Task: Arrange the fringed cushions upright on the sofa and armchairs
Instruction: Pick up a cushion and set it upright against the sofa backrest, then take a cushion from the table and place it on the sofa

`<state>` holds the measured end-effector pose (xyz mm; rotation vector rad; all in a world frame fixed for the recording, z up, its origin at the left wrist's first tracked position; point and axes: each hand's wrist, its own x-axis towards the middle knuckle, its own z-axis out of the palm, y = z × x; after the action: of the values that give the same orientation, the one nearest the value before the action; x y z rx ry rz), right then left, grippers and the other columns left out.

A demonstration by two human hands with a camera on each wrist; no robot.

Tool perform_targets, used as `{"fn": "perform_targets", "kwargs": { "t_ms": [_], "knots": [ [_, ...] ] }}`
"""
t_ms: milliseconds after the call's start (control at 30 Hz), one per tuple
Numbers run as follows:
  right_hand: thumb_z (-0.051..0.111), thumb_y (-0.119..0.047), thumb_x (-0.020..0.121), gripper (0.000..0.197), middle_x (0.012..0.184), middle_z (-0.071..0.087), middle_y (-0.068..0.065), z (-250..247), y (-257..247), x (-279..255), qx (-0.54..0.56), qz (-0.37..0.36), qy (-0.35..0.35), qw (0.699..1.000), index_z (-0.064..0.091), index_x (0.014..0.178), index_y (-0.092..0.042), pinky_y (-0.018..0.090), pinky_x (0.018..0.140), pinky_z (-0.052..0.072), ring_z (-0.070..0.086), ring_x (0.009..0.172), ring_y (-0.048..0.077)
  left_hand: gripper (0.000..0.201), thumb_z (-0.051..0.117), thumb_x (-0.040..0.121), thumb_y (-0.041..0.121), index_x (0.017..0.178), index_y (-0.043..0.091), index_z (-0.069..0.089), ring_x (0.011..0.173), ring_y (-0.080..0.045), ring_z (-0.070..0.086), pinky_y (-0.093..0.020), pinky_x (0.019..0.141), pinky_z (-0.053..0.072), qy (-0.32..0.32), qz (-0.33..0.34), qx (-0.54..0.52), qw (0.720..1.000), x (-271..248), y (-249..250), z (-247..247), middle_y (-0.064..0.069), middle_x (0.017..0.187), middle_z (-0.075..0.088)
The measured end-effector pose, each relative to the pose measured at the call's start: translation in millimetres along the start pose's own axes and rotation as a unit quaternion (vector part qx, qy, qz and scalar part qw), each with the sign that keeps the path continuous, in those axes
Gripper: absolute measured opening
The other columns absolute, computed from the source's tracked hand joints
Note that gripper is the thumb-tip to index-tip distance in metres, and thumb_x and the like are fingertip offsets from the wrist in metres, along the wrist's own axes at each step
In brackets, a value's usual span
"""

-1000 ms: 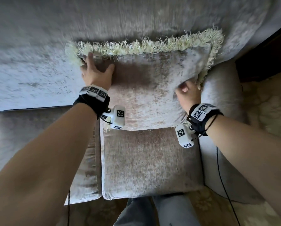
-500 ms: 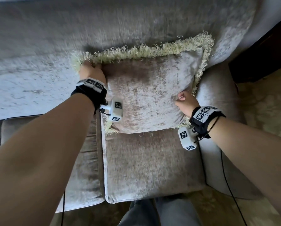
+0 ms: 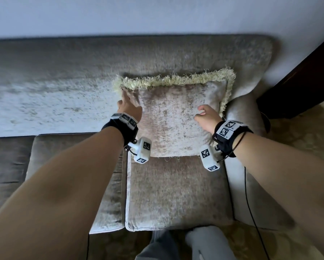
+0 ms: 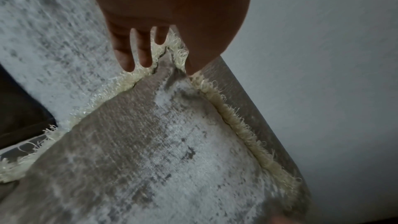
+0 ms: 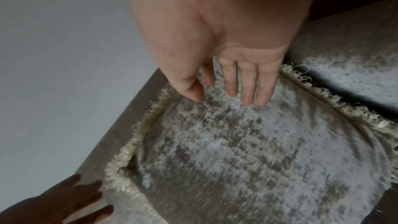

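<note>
A beige velvet cushion (image 3: 176,119) with a cream fringe stands upright against the sofa backrest (image 3: 82,72), at the sofa's right end beside the armrest (image 3: 251,166). My left hand (image 3: 128,107) is at its upper left corner. In the left wrist view the fingers (image 4: 133,54) are straight and spread, touching the corner fringe of the cushion (image 4: 161,142). My right hand (image 3: 206,114) lies on the cushion's right face. In the right wrist view its fingers (image 5: 247,88) rest straight on the velvet (image 5: 237,142), gripping nothing. The left hand (image 5: 81,198) shows there too, spread beside the fringe.
The cushion's bottom edge sits on the right seat cushion (image 3: 176,194); another seat cushion (image 3: 73,175) lies to the left. Dark wooden furniture (image 3: 298,81) stands right of the armrest. A pale wall (image 3: 157,14) is behind the sofa. My legs (image 3: 176,246) touch the sofa front.
Both hands have let go: the left released the top left corner and the right released the right edge. The cushion now leans straighter on the backrest, and my head has pulled back.
</note>
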<state>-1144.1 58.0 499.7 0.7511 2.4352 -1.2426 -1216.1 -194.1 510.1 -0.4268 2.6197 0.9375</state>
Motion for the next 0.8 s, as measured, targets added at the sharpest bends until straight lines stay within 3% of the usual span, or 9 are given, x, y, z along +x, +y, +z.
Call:
{"fn": "perform_targets", "kwargs": {
  "t_ms": [167,267,333,433,533,667,800],
  "knots": [
    [0.056,-0.021,0.088,0.042,0.097,0.060,0.002,-16,-35,-23,-0.003,-0.047,-0.034,0.998,0.048,0.130,-0.021,0.035,0.071,0.050,0.059,0.081,0.022,0.067,0.058,0.088,0.032,0.148,0.022,0.029,0.115,-0.038,0.056,-0.049,0.100,0.047,-0.015,-0.014,0.032,0.999,-38,0,-21,-0.013,0.144,0.033],
    [0.057,-0.023,0.090,0.043,0.117,0.057,0.005,-22,-54,-36,-0.020,-0.079,-0.063,0.995,0.048,0.132,-0.019,0.040,0.084,0.053,0.062,0.091,0.023,0.062,0.059,0.089,0.033,0.145,0.020,0.036,0.114,-0.035,0.057,-0.048,0.099,0.049,0.006,-0.024,0.029,0.999,-64,-4,-35,-0.013,0.145,0.033],
    [0.058,-0.026,0.090,0.045,0.119,0.057,0.005,-22,-66,-45,-0.040,-0.109,-0.081,0.990,0.048,0.133,-0.020,0.043,0.088,0.054,0.063,0.094,0.024,0.062,0.059,0.089,0.033,0.144,0.018,0.036,0.119,-0.034,0.053,-0.045,0.099,0.048,0.028,-0.043,0.032,0.998,-79,-11,-42,-0.012,0.146,0.034],
    [0.059,-0.029,0.089,0.048,0.118,0.058,0.005,-18,-81,-61,-0.059,-0.151,-0.116,0.980,0.049,0.135,-0.020,0.041,0.091,0.053,0.061,0.106,0.025,0.060,0.058,0.090,0.032,0.145,0.017,0.036,0.106,-0.030,0.056,-0.037,0.082,0.048,0.039,-0.081,0.025,0.996,-109,-26,-54,-0.013,0.145,0.036],
    [0.058,-0.025,0.089,0.047,0.097,0.060,0.005,-10,-100,-85,-0.056,-0.173,-0.163,0.970,0.048,0.134,-0.018,0.037,0.075,0.051,0.059,0.085,0.022,0.060,0.058,0.089,0.029,0.145,0.018,0.037,0.089,-0.024,0.057,-0.031,0.071,0.044,0.076,-0.100,-0.002,0.992,-141,-46,-73,-0.013,0.138,0.046],
    [0.057,-0.021,0.087,0.048,0.104,0.064,0.010,23,-126,-128,-0.082,-0.221,-0.222,0.946,0.048,0.134,-0.017,0.035,0.068,0.049,0.058,0.080,0.022,0.075,0.068,0.077,0.045,0.141,0.018,0.042,0.112,-0.028,0.060,-0.035,0.088,0.053,0.140,-0.160,-0.039,0.976,-195,-90,-102,-0.009,0.134,0.055],
    [0.059,-0.022,0.084,0.045,0.091,0.061,0.008,84,-145,-198,-0.118,-0.268,-0.286,0.912,0.051,0.128,-0.019,0.035,0.067,0.051,0.062,0.079,0.027,0.060,0.065,0.087,0.029,0.141,0.011,0.043,0.122,-0.030,0.055,-0.031,0.094,0.044,0.198,-0.243,-0.092,0.945,-278,-154,-121,-0.012,0.135,0.054]
  ]
}}
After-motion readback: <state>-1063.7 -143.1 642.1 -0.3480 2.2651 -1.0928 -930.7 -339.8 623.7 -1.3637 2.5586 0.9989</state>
